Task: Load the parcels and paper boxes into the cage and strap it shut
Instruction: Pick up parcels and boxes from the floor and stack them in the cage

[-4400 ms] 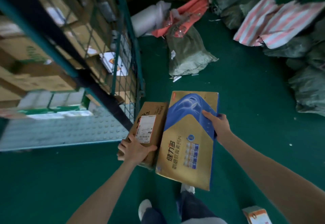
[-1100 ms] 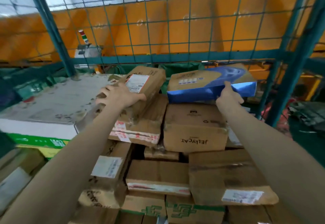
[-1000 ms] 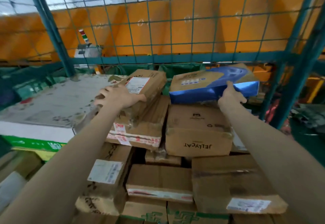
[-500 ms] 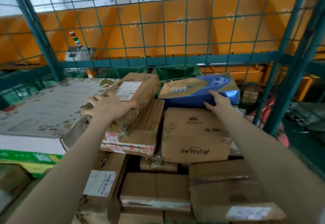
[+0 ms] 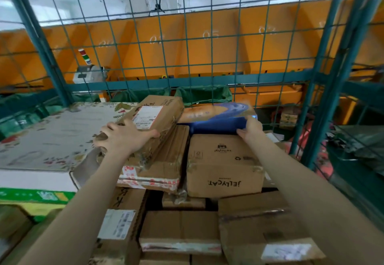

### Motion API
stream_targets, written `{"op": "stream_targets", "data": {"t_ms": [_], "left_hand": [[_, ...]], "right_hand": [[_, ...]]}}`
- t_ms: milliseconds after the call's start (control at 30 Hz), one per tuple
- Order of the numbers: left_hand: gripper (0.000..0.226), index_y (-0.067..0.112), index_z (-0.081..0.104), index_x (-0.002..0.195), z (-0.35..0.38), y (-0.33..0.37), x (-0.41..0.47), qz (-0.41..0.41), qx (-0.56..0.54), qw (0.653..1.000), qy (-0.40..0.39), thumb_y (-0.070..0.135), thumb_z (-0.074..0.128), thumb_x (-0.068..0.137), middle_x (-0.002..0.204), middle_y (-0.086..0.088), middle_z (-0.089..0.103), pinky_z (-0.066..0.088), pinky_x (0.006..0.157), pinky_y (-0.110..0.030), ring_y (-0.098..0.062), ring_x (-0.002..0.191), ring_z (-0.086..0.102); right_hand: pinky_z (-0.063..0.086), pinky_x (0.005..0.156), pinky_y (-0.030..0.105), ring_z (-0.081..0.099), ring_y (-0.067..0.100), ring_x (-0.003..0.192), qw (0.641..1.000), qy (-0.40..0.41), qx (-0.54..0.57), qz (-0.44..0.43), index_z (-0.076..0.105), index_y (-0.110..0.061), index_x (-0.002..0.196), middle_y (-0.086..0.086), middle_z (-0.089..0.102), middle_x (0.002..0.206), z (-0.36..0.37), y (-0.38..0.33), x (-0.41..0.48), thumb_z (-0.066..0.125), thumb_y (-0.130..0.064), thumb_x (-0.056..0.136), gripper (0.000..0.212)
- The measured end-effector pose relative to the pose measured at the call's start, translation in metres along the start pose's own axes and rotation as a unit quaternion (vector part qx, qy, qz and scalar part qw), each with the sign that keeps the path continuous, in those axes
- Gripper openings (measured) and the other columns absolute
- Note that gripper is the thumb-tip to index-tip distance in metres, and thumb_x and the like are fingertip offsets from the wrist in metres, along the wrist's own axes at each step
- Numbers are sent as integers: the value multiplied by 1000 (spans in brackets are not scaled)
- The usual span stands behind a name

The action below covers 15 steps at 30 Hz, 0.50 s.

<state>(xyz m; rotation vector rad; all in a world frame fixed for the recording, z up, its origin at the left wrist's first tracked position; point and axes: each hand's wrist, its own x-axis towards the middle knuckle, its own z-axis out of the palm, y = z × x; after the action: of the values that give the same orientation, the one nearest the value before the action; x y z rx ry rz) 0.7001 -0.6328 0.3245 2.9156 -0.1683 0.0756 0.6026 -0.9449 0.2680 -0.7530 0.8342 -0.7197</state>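
The left hand (image 5: 126,138) lies at frame centre on the near end of a labelled carton (image 5: 158,115), fingers curled over its left edge. The carton rests tilted on a taped carton (image 5: 166,165). Right of centre, the right hand (image 5: 250,128) grips the near right corner of a blue-and-gold box (image 5: 216,117), which sits on a JELLYCAT carton (image 5: 224,160). A flat floral box (image 5: 52,135) occupies the left. The green cage mesh (image 5: 187,81) spans the upper frame, with orange panels (image 5: 218,56) behind it.
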Motion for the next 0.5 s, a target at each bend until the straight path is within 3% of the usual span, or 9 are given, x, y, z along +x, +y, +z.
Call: {"op": "stream_targets", "data": {"t_ms": [67, 133, 233, 400, 500], "left_hand": [[116, 19, 22, 153, 1, 0, -2, 1, -1, 1000, 5, 90, 51, 67, 157, -26, 14, 20, 110, -68, -45, 145, 11], [116, 19, 21, 154, 1, 0, -7, 4, -4, 1000, 10, 89, 52, 68, 157, -26, 14, 20, 110, -69, -45, 144, 12], [116, 17, 22, 153, -1, 3, -17, 16, -17, 999, 28, 86, 57, 68, 156, -27, 16, 20, 109, -70, -46, 144, 13], [122, 15, 14, 155, -17, 24, -42, 32, -123, 992, 10, 80, 66, 65, 158, -26, 13, 15, 110, -71, -46, 145, 8], [134, 17, 15, 155, -22, 50, -60, 70, -202, 977, -27, 86, 64, 52, 158, -22, 17, 21, 111, -66, -44, 145, 12]], "right_hand": [[53, 81, 34, 55, 29, 112, 999, -2, -44, -27, 52, -6, 128, 16, 52, 128, -17, -6, 6, 50, -7, 98, 31], [53, 73, 37, 58, 30, 102, 998, -3, -60, -31, 55, -4, 120, 17, 57, 119, -31, -13, 7, 52, -6, 95, 26], [50, 88, 38, 57, 31, 102, 993, -12, -113, -40, 51, 0, 130, 22, 56, 120, -48, -18, -4, 52, -11, 97, 34], [49, 98, 40, 60, 29, 110, 977, -82, -194, -37, 57, -6, 127, 17, 63, 124, -64, -18, -52, 54, -21, 98, 33], [48, 98, 39, 59, 28, 115, 969, -161, -186, -33, 57, -14, 125, 11, 62, 122, -71, -13, -86, 58, -26, 97, 30]]}}
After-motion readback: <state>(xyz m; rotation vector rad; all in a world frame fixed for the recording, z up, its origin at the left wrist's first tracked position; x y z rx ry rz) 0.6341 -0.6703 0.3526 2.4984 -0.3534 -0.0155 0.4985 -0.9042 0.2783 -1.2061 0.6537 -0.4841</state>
